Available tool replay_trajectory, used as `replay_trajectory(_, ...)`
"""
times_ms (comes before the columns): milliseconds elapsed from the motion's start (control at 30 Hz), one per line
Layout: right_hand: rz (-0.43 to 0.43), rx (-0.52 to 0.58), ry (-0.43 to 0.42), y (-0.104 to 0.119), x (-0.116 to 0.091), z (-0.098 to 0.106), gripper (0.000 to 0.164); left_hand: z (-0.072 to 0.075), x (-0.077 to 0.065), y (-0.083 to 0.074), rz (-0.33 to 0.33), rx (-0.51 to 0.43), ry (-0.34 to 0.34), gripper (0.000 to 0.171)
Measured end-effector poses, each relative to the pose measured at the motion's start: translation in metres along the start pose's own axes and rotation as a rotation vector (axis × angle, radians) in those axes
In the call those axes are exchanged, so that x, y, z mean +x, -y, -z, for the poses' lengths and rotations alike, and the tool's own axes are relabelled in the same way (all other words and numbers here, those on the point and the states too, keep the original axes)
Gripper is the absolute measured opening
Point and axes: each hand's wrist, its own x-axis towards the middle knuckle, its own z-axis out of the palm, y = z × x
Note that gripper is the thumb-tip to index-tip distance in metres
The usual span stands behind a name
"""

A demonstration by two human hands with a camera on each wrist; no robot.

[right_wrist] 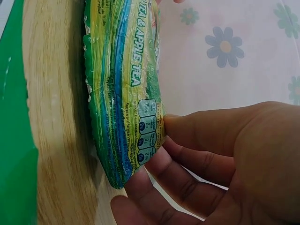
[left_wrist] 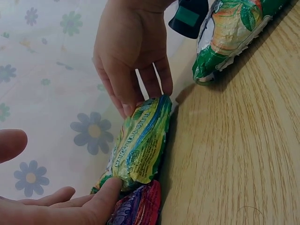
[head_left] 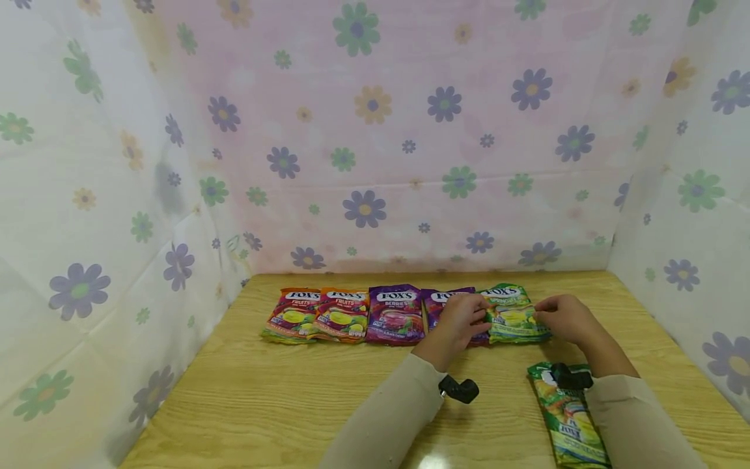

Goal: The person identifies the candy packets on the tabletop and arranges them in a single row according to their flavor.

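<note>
A green Fox's candy bag (head_left: 508, 326) lies at the right end of a row of candy bags. My right hand (head_left: 569, 319) pinches its right edge; the right wrist view has the thumb on the printed face and the fingers (right_wrist: 180, 180) at the lower corner. At the bag's left edge is my left hand (head_left: 459, 320), partly covering the purple bag (head_left: 436, 303) beside it. In the left wrist view a fingertip (left_wrist: 111, 190) touches the green bag, near where it meets the purple one, with the thumb held apart.
Leftward in the row lie another purple Berries bag (head_left: 395, 319) and two orange Fruits bags (head_left: 342, 319). A second green bag (head_left: 565, 417) lies nearer the front, partly under the right forearm. Flowered cloth (head_left: 410, 130) surrounds the wooden table (head_left: 281, 397).
</note>
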Motion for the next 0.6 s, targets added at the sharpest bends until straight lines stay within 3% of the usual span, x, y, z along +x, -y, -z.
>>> replay_trajectory(367, -0.036, 0.015, 0.037, -0.0033, 0.0007, 0.0007, 0.045, -0.0015, -0.0013, 0.0006, 0.002, -0.002, 0.000, 0.072)
replay_trajectory(600, -0.067, 0.076, 0.063, -0.0018, 0.0001, 0.0000, 0.047, -0.0017, 0.0002, 0.0022, 0.007, -0.005, -0.035, 0.069)
